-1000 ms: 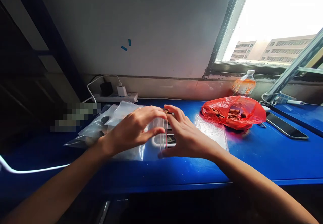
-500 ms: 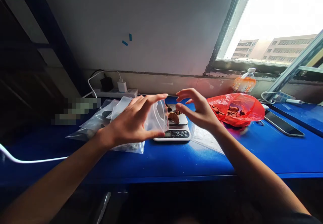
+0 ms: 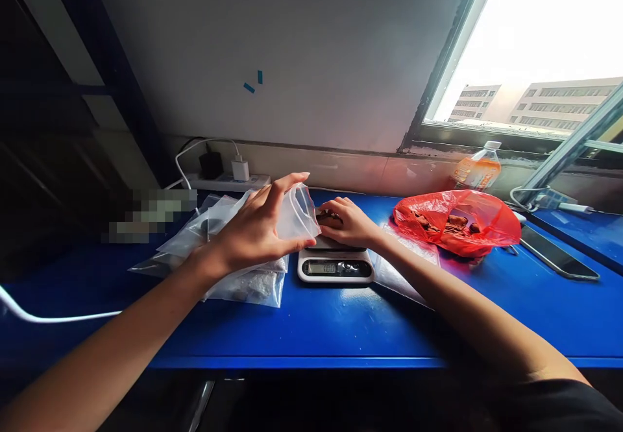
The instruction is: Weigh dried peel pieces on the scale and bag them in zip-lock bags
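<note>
My left hand [image 3: 248, 232] is closed on a clear zip-lock bag [image 3: 296, 215], thumb and forefinger spread at its mouth, which gapes towards the right. My right hand [image 3: 354, 224] reaches over the white digital kitchen scale [image 3: 335, 279], its fingers curled around dried brown slices [image 3: 329, 218] on the weighing plate. The hand hides most of the slices and much of the plate. On the scale's display the digits look like 10.0. The bag's mouth is just left of the slices, close to my right fingertips.
More clear bags [image 3: 248, 289], some filled, lie left of the scale. A flat plastic bag [image 3: 402, 276] lies under my right forearm. To the right are a red plastic bag [image 3: 501, 224] of dried pieces, a phone [image 3: 559, 253] and an orange drink bottle [image 3: 479, 166].
My right hand has come down and left from above the scale and closed around the dried slices. My left hand still holds the zip-lock bag, and the view has shifted slightly.
</note>
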